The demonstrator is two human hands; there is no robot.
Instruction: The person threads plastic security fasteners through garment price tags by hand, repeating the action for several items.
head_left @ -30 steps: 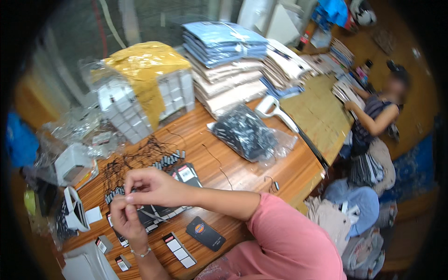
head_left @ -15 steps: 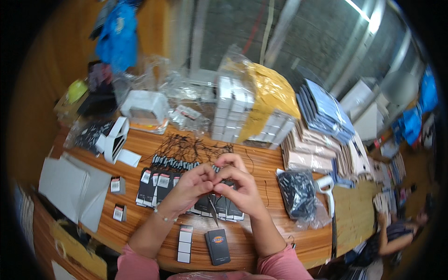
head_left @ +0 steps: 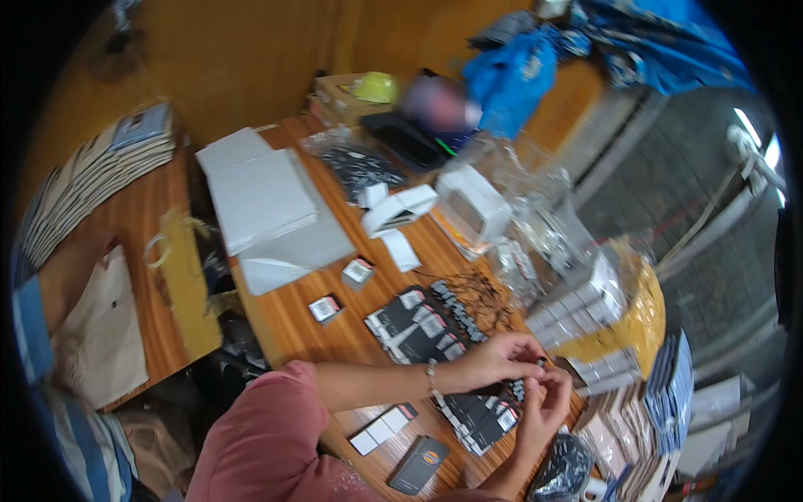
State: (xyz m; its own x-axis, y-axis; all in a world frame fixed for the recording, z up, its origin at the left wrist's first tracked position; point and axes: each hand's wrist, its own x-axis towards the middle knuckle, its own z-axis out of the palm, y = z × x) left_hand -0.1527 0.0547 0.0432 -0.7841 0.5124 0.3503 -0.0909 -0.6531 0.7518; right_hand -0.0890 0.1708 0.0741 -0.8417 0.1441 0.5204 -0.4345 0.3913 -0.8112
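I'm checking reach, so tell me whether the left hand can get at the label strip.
Likely yes: the label strip lies uncovered on the table, near the left forearm. But the left hand seems to pinch a small dark item with the right hand, so it may need freeing.

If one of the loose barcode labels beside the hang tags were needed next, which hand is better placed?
Probably the left hand: it is nearer the barcode labels, while the right hand would likely reach across the left forearm.
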